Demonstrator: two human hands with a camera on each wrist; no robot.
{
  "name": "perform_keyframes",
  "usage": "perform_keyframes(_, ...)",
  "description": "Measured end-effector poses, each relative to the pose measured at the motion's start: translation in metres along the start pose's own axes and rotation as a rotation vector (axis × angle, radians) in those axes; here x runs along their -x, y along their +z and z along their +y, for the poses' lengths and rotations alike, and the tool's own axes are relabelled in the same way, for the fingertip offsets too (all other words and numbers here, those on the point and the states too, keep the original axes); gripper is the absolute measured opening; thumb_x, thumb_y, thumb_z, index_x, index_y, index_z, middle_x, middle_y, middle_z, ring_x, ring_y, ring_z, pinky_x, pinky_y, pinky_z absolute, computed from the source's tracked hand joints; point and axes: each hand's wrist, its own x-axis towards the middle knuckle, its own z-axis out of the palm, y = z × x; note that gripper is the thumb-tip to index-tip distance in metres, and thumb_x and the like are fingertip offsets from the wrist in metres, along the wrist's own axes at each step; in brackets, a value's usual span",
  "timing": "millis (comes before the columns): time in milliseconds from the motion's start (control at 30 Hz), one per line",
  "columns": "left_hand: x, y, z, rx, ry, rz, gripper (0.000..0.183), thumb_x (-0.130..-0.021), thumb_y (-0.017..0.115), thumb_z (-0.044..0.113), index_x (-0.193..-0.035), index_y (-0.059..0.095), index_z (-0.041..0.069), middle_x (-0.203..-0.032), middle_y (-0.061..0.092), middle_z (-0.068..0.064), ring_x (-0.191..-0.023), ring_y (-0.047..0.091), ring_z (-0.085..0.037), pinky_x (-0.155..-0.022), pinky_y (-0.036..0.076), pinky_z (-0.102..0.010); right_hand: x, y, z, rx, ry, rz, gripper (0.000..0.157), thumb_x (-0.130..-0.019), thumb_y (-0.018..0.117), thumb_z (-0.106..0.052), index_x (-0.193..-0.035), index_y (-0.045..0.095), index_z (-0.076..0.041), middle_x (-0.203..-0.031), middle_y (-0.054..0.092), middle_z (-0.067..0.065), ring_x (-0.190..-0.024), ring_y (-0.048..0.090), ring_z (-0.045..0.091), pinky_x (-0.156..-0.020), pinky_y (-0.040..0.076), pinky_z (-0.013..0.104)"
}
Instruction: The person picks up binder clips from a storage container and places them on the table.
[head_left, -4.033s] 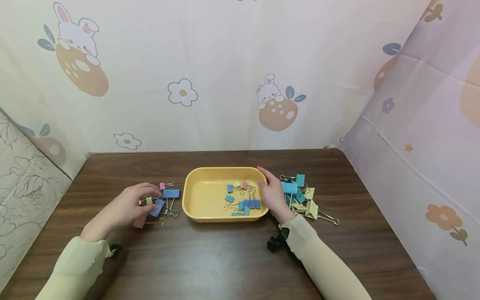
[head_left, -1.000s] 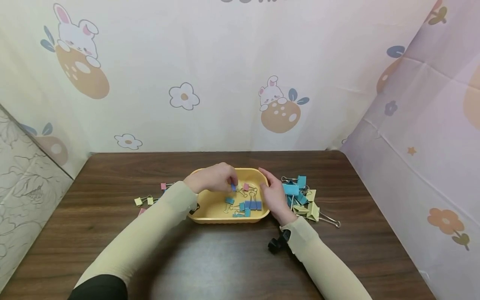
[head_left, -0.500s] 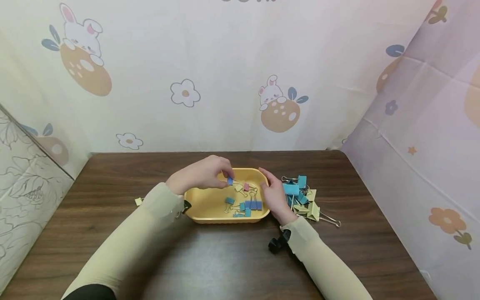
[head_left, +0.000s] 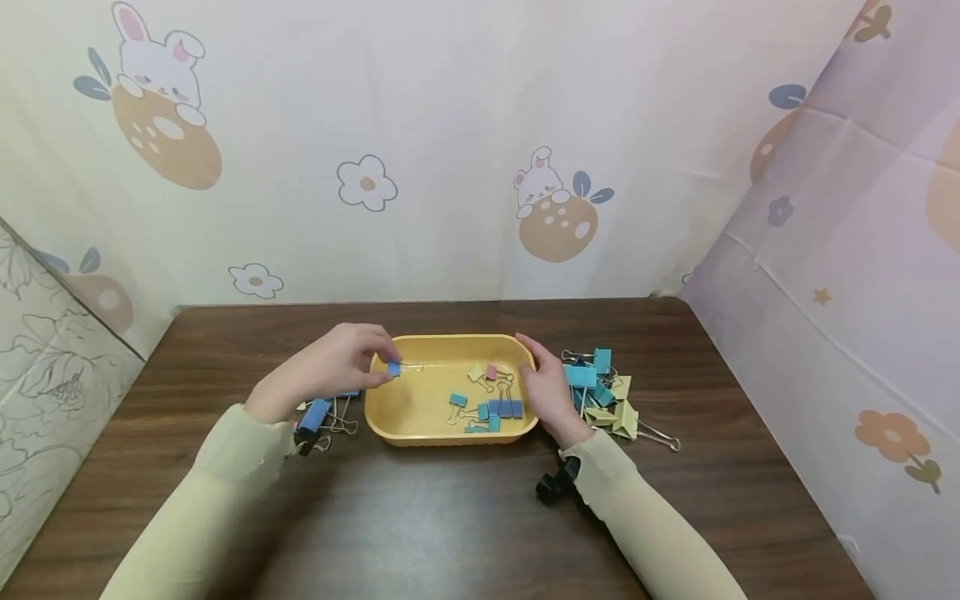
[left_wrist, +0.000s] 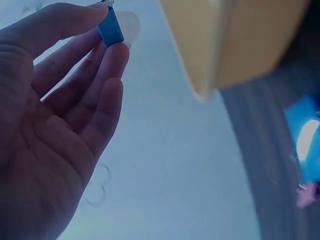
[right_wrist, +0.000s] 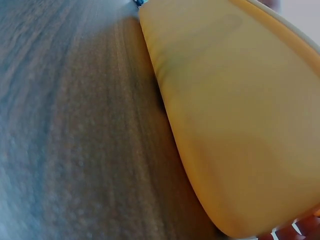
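Note:
My left hand [head_left: 330, 367] pinches a small blue binder clip [head_left: 393, 368] between thumb and fingers at the left end of the yellow tray [head_left: 420, 417]. In the left wrist view the clip's blue body [left_wrist: 111, 29] shows between thumb and fingertips. My right hand [head_left: 551, 392] grips the tray's right end, thumb over the rim. The right wrist view is mostly the tray's outer wall [right_wrist: 235, 115]. Inside lie a pink binder clip [head_left: 491, 372], a pale yellow binder clip [head_left: 477, 374], a larger blue binder clip [head_left: 505, 408] and several teal binder clips [head_left: 457, 400].
Left of the tray, binder clips including a blue one [head_left: 316, 414] lie partly hidden beneath my left wrist. A heap of teal binder clips [head_left: 580, 377] and pale yellow binder clips [head_left: 623, 419] sits beyond my right hand. A patterned curtain [head_left: 450, 250] closes off the table's back.
From the left group my left hand went into the tray, took hold of the small blue clip among the others and carried it left to the tray's left end. The right hand stays put.

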Motion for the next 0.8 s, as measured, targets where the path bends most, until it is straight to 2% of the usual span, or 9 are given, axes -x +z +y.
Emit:
perform_keyframes(200, 0.036, 0.009, -0.020, 0.117, -0.071, 0.116, 0.020, -0.081, 0.080, 0.007, -0.100, 0.075, 0.011, -0.099, 0.067, 0.007, -0.089, 0.065, -0.022, -0.079, 0.056, -0.043, 0.001, 0.001, -0.002, 0.004, 0.009, 0.005, 0.046, -0.103, 0.046, -0.005, -0.147, 0.049, -0.019, -0.146, 0.049, 0.004, -0.127, 0.051, 0.022, -0.106, 0.041, 0.041)
perform_keyframes(367, 0.063, 0.013, -0.041, 0.091, -0.126, 0.196, 0.025, -0.078, 0.082, 0.004, -0.099, 0.074, 0.014, -0.101, 0.068, 0.006, -0.086, 0.064, -0.021, -0.075, 0.056, -0.042, 0.000, 0.002, -0.002, 0.007, -0.011, 0.011, 0.046, -0.103, 0.046, -0.005, -0.147, 0.049, -0.018, -0.146, 0.050, 0.006, -0.127, 0.052, 0.023, -0.105, 0.042, 0.042)
perform_keyframes(467, 0.076, 0.015, -0.050, 0.062, -0.171, 0.185, 0.025, -0.078, 0.082, 0.003, -0.099, 0.074, 0.014, -0.103, 0.068, 0.004, -0.088, 0.064, -0.021, -0.077, 0.054, -0.044, 0.000, 0.002, -0.002, 0.010, -0.011, 0.012, 0.046, -0.103, 0.046, -0.005, -0.147, 0.049, -0.019, -0.146, 0.049, 0.005, -0.127, 0.051, 0.022, -0.106, 0.041, 0.041)
perform_keyframes(567, 0.084, 0.020, -0.056, 0.027, -0.211, 0.141, 0.023, -0.079, 0.081, 0.004, -0.099, 0.075, 0.013, -0.103, 0.068, 0.002, -0.091, 0.064, -0.019, -0.081, 0.053, -0.045, 0.001, 0.002, -0.003, 0.007, -0.009, 0.010, 0.047, -0.103, 0.046, -0.004, -0.147, 0.048, -0.018, -0.146, 0.049, 0.006, -0.128, 0.051, 0.023, -0.106, 0.041, 0.042)
perform_keyframes(700, 0.087, 0.026, -0.061, -0.027, -0.241, 0.083, 0.020, -0.080, 0.080, 0.005, -0.099, 0.075, 0.010, -0.101, 0.068, 0.002, -0.094, 0.063, -0.019, -0.084, 0.052, -0.045, 0.001, 0.001, -0.004, 0.009, -0.016, 0.010, 0.047, -0.103, 0.045, -0.003, -0.147, 0.048, -0.017, -0.147, 0.048, 0.007, -0.128, 0.051, 0.024, -0.107, 0.040, 0.043)
perform_keyframes(800, 0.086, 0.028, -0.061, -0.057, -0.223, 0.068, 0.019, -0.080, 0.079, 0.004, -0.098, 0.075, 0.008, -0.101, 0.068, 0.000, -0.094, 0.064, -0.022, -0.085, 0.052, -0.046, 0.002, 0.002, -0.004, 0.008, -0.015, 0.011, 0.046, -0.103, 0.046, -0.003, -0.147, 0.049, -0.018, -0.146, 0.049, 0.007, -0.127, 0.051, 0.024, -0.106, 0.041, 0.042)
